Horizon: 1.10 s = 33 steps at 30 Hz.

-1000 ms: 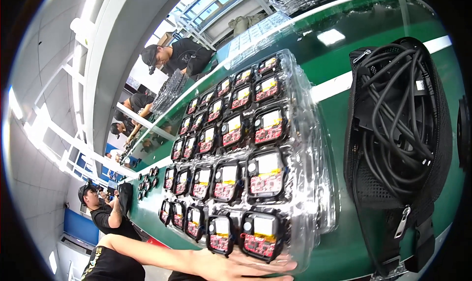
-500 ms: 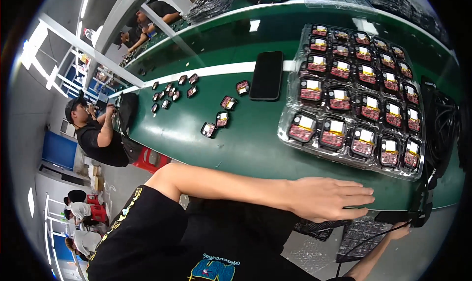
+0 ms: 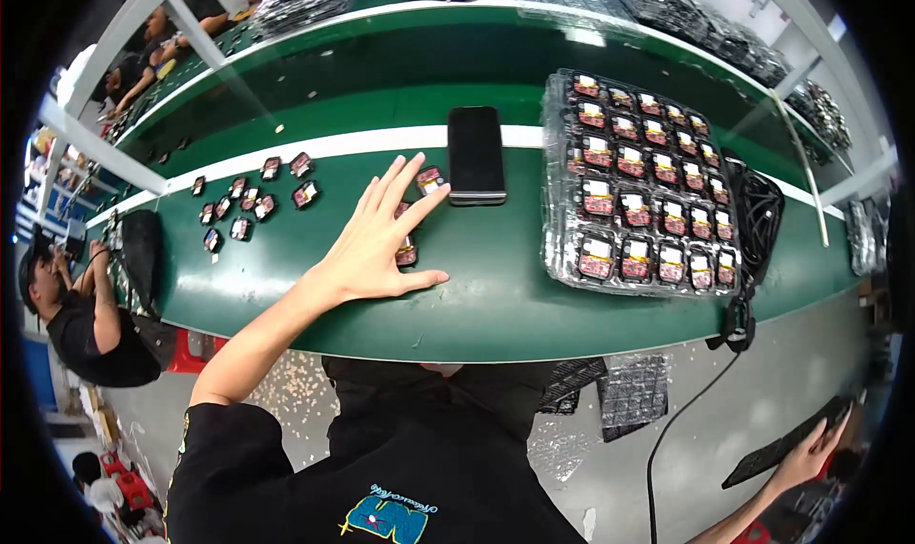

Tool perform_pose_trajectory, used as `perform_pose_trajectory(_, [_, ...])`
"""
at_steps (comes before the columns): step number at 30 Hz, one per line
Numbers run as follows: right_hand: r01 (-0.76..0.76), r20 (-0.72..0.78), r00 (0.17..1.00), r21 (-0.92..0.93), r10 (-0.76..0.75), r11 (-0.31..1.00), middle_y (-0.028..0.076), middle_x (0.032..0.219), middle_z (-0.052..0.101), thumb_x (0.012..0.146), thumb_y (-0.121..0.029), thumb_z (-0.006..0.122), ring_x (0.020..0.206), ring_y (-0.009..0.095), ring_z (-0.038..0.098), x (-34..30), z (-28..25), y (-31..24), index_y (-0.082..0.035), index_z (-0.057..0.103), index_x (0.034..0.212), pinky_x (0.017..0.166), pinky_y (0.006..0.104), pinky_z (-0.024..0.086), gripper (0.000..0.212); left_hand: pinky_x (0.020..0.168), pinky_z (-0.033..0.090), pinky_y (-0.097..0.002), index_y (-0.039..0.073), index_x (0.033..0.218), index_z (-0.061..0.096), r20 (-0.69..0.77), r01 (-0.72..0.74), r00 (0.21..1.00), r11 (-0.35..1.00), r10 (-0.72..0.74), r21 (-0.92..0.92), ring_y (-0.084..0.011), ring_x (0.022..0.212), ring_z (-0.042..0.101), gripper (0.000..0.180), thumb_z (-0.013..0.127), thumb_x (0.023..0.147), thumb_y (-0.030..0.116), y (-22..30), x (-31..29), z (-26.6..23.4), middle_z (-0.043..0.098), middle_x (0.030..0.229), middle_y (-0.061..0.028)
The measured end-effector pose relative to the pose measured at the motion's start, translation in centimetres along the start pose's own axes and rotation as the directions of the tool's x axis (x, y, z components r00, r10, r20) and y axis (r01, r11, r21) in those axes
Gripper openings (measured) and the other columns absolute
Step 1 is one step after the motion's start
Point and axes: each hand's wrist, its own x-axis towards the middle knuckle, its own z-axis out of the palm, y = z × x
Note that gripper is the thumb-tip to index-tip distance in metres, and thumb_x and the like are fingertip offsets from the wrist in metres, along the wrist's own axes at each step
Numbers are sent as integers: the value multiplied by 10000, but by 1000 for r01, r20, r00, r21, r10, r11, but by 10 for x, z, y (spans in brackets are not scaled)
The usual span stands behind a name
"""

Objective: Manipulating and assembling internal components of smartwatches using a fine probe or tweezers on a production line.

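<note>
Left hand (image 3: 368, 251) has been shifted leftward from before the filled tray (image 3: 555, 244) and is spread over loose modules (image 3: 408, 254), now within reach and partly hidden; contact cannot be told. Right hand (image 3: 805, 460) is extended to the near right at a black panel (image 3: 780, 446), grip unclear. Phone (image 3: 476, 153) is set between modules and tray.

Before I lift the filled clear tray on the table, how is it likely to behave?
The clear tray looks like thin moulded plastic, so it may flex. Its glossy surface could feel slippery. The square units sit in open pockets, so some might spill if it tips.
</note>
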Motion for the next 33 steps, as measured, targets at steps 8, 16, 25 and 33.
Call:
perform_pose_trajectory(8, [260,267,892,355,-364,898,-82,779,316,983,60,738,673,37,289,119,63,-342,-135,670,1559,605,232,242,612,1345,237,-630,143,1642,518,39,-30,999,998,33,-63,-452,1650,297,858,838,926,493,-14,2,18,385,1736,-199])
perform_pose_trajectory(16, [265,386,809,434,-444,861,237,936,803,891,-181,760,925,377,807,98,262,-501,-98,778,1383,931,452,622,498,1185,456,-505,66,1393,656,-143,-221,972,940,189,-261,-376,1375,570,470,784,960,194,-5,-13,19,595,1427,-147])
perform_pose_trajectory(25, [101,505,737,576,-450,811,234,1049,828,1007,-374,788,983,305,831,78,272,-500,-6,808,1253,886,388,624,443,1224,437,-533,68,1503,608,-124,-90,991,939,51,-333,-416,1461,520,774,844,911,507,-14,-31,0,507,1595,-200])
perform_pose_trajectory(33, [-29,539,698,680,-472,733,-48,899,684,1073,-145,744,742,-7,486,80,110,-463,10,807,1257,641,206,355,249,1313,302,-605,25,1635,473,-124,62,989,993,-75,-101,-441,1572,421,1056,845,865,645,-11,-69,19,462,1657,-260])
